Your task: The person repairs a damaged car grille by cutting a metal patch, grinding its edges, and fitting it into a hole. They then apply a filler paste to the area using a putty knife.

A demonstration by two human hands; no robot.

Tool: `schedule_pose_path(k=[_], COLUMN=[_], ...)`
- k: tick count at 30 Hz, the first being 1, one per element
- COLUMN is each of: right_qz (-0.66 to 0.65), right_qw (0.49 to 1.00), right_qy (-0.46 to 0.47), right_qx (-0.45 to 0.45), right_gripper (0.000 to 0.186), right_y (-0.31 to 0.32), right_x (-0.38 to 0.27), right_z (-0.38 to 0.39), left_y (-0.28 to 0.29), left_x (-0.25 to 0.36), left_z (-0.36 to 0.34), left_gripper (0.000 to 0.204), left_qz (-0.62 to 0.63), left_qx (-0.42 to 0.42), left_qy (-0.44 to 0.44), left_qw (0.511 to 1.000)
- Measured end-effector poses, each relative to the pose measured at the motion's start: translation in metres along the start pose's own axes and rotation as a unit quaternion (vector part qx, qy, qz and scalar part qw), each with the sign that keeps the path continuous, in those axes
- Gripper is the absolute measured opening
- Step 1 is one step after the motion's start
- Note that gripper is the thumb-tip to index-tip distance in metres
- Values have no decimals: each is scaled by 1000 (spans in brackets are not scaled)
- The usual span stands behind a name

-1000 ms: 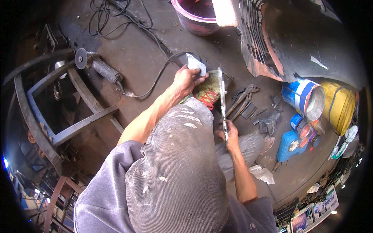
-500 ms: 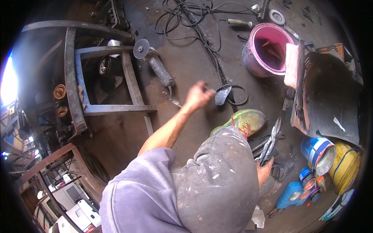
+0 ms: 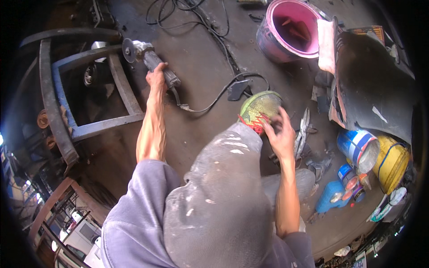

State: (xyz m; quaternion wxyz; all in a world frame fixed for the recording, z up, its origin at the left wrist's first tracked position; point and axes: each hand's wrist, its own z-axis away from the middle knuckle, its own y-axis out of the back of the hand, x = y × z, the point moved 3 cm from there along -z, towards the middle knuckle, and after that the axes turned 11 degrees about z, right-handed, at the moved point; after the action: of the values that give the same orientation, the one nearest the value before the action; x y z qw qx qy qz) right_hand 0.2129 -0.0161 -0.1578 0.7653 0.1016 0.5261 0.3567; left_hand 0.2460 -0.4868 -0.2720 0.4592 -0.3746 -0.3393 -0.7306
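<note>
My left hand [image 3: 157,77] is wrapped round the body of an angle grinder [image 3: 152,59], which lies on the floor beside a metal frame. Its disc [image 3: 129,50] points toward the frame, and a cord [image 3: 209,107] trails from its rear end to the right. Over the toe of my green shoe with red laces [image 3: 260,106], my right hand [image 3: 281,138] hangs with bent fingers apart and nothing visible in it. Just right of that hand, long metal pliers [image 3: 303,131] rest on the floor. A small dark flat piece [image 3: 238,90] lies ahead of the shoe, by the cord.
At left stands the welded metal frame [image 3: 82,129]. A pink-rimmed bucket [image 3: 267,33] holds some pieces at the far right, near a large curved dark panel [image 3: 375,96]. Paint cans [image 3: 353,145], a blue bottle [image 3: 328,196] and a yellow container [image 3: 393,163] crowd the right side.
My left hand has moved left from near the flat piece and taken hold of the grinder. My right hand has let go of the pliers and risen over the shoe. The view has shifted.
</note>
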Motion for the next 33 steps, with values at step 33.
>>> schedule_pose_path(k=[33], right_qz=[-411], right_qw=[896], right_qy=[170], right_qx=[-2], right_gripper=[57], right_y=[-26], right_x=[-164], right_z=[-79], left_y=[-98], left_x=[-28], left_z=[165], left_gripper=[36], left_qz=[-153], left_qx=[-385], left_qy=[-81], left_qw=[907])
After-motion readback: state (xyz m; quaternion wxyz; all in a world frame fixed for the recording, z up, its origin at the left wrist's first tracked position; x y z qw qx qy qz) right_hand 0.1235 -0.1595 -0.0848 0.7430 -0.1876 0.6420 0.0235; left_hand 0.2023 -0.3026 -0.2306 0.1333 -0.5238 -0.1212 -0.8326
